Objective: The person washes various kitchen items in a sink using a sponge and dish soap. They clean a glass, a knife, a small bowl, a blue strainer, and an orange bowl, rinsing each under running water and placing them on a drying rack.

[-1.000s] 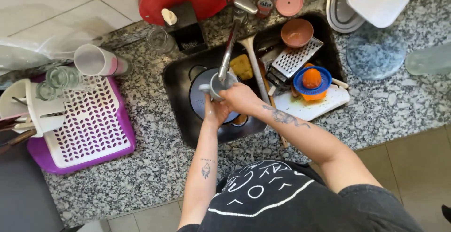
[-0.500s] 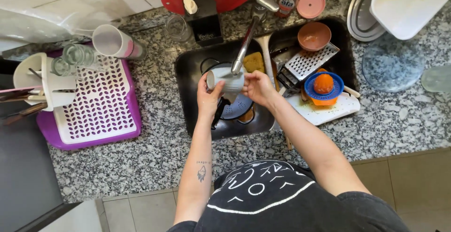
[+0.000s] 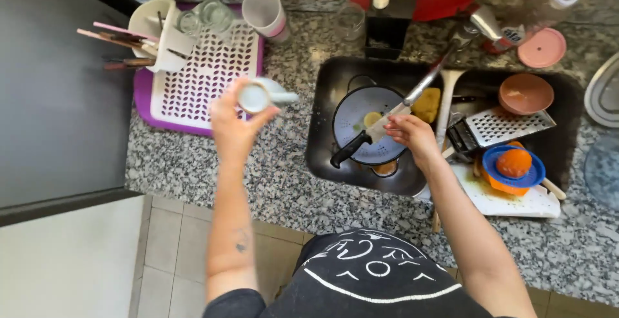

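Note:
My left hand (image 3: 232,125) holds a small white cup (image 3: 255,96) with a short handle, raised over the right edge of the white and purple drying rack (image 3: 193,83). My right hand (image 3: 412,136) is over the black sink (image 3: 322,137) and grips a black-handled knife (image 3: 353,147) near where blade and handle meet. The handle points down-left across a round grey-blue pot (image 3: 361,108) with a yellow slice in it. The metal tap (image 3: 425,83) reaches over the sink just above my right hand.
A yellow sponge (image 3: 427,102), wooden spoon (image 3: 448,96), metal grater (image 3: 506,125) and brown bowl (image 3: 525,92) lie in the sink. An orange on a blue juicer (image 3: 514,163) sits on a white board (image 3: 516,203). Glasses and utensils (image 3: 122,41) fill the rack's far end.
My left hand has carried the white cup out of the sink leftward to the drying rack. My right hand stayed at the sink and now holds the knife. The view shifted left.

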